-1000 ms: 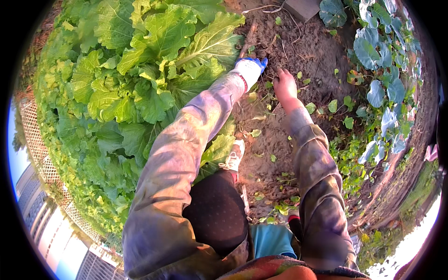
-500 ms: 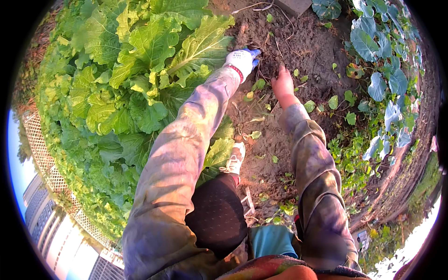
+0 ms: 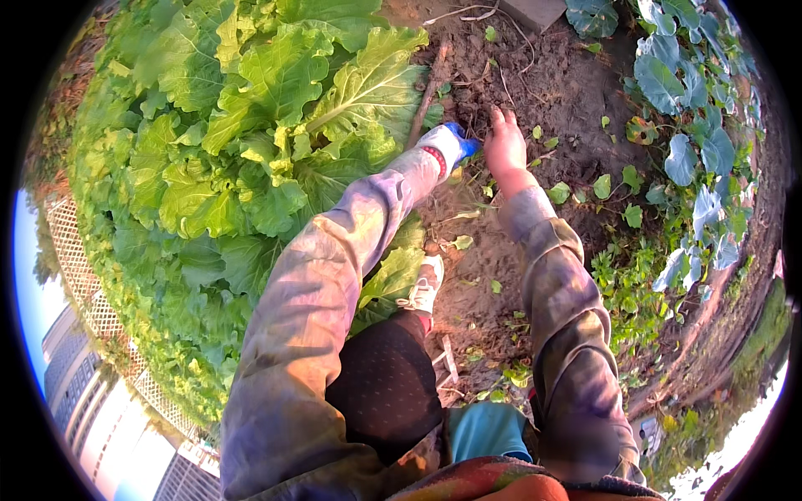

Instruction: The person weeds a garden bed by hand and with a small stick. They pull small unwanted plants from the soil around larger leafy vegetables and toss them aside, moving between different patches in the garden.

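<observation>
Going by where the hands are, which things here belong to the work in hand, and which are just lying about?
Seemingly part of the work:
- left hand, in a white and blue glove
- right hand, bare
- dark soil just ahead of them

Apparently just about:
- stick beside the big green leaves
- grey block
- bluish-leaved plants
- lattice fence

Brown soil ground (image 3: 576, 79) partly lit by warm sunlight, a pale lattice fence (image 3: 79, 280) bent along the left rim, backed by buildings (image 3: 73, 359) and blue sky (image 3: 26, 271), the lower right edge washed out by glare (image 3: 752, 426)
</observation>
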`<action>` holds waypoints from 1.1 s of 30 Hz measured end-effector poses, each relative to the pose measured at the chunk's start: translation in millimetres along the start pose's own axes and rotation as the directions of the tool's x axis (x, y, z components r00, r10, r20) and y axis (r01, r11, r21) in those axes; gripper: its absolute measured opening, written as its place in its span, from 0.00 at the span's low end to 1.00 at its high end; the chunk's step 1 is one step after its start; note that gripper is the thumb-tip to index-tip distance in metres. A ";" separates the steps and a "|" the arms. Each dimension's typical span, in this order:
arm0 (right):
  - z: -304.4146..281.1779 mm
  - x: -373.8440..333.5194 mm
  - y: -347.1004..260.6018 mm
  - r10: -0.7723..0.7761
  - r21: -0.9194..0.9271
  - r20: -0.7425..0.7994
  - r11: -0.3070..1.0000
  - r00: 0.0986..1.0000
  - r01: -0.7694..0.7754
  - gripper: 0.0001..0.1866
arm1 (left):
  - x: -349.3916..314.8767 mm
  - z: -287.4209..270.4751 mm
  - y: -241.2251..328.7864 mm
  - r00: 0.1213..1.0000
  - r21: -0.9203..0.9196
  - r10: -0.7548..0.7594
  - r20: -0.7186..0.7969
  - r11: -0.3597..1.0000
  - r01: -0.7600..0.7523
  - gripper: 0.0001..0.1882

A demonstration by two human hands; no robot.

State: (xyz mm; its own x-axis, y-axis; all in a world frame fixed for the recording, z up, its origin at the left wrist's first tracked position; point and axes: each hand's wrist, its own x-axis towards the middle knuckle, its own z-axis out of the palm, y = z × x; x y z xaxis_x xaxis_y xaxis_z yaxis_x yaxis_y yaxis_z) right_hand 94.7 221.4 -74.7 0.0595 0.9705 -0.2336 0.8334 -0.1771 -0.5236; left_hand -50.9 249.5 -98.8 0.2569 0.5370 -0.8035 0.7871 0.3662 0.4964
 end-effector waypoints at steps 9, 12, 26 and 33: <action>2.2 17.8 -14.4 -0.283 -0.408 0.394 0.798 0.874 0.443 0.27 | 24.3 7.0 -19.4 0.975 -0.216 0.208 0.072 0.958 -0.188 0.07; 0.0 31.2 -21.0 -0.187 -0.423 0.446 0.818 0.875 0.390 0.25 | 38.0 7.7 -40.9 0.980 -0.491 0.145 0.134 0.869 -0.061 0.06; 1.8 1.8 15.3 0.069 0.001 0.204 0.997 0.976 -0.071 0.30 | -12.5 -34.5 -12.2 0.929 -0.493 0.370 0.021 0.812 -0.313 0.12; 34.8 14.1 6.9 0.170 -0.029 0.142 0.986 0.975 -0.167 0.16 | -3.6 -34.8 -11.8 0.897 -0.021 0.438 0.064 0.899 -0.437 0.17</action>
State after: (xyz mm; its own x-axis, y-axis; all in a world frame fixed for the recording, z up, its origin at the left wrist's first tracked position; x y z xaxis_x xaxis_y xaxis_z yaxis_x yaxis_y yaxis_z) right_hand 82.2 228.2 -110.1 0.1214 0.8933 -0.4327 0.8273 -0.3319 -0.4532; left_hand -80.7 269.7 -90.3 0.6109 0.5932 -0.5244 0.5832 0.1108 0.8047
